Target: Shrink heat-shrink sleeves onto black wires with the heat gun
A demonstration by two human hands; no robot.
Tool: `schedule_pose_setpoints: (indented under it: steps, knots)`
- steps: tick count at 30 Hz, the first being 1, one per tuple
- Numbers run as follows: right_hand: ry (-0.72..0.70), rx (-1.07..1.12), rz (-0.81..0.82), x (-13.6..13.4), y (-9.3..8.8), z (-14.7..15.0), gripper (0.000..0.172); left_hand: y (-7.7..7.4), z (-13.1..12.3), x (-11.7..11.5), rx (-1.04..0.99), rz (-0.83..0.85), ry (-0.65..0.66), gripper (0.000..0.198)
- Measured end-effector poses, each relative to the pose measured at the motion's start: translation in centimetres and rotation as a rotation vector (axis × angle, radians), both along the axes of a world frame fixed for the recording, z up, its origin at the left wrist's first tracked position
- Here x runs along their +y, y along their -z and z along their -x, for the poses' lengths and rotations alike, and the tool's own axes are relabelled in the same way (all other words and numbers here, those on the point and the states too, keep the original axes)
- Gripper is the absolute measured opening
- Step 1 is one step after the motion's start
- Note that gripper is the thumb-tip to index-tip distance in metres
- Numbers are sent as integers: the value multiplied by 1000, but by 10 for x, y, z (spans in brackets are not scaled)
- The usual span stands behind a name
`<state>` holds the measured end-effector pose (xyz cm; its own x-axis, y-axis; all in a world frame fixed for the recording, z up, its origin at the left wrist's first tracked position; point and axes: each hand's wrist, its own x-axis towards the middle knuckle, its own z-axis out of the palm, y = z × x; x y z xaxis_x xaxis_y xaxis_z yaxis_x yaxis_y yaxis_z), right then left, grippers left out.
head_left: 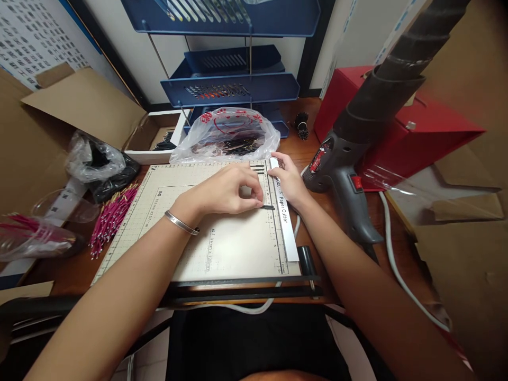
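Near the right edge of the cutting board (234,248) lies a short black piece (269,207), its left end pinched between the thumb and forefinger of the left hand (234,188). That hand arches palm down, its forearm slanting in from lower left, a silver bracelet (181,223) at the wrist. The right hand (290,182) bends round the far end of the white strip (284,217), thumb on its left side; whether it grips, I cannot tell. "Paper Cutter" reads along the strip, "B5" with millimetre figures on the board. Beyond, a clear bag (234,132) carries red lettering, too crumpled to read; the wall sheet's print (39,37) is too small.
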<state>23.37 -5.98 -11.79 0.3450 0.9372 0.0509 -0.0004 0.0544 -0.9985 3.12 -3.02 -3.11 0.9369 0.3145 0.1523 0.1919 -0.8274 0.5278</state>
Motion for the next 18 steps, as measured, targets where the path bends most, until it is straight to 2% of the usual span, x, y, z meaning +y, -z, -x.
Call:
schedule_pose_setpoints:
  steps: [12,18]
  knots:
    - [-14,-20,-1,2,3,-2,61,4,0,3,21,14,-33,13]
    - [-31,-21,-13,3,8,-4,59,2,1,3,55,35,-59,14]
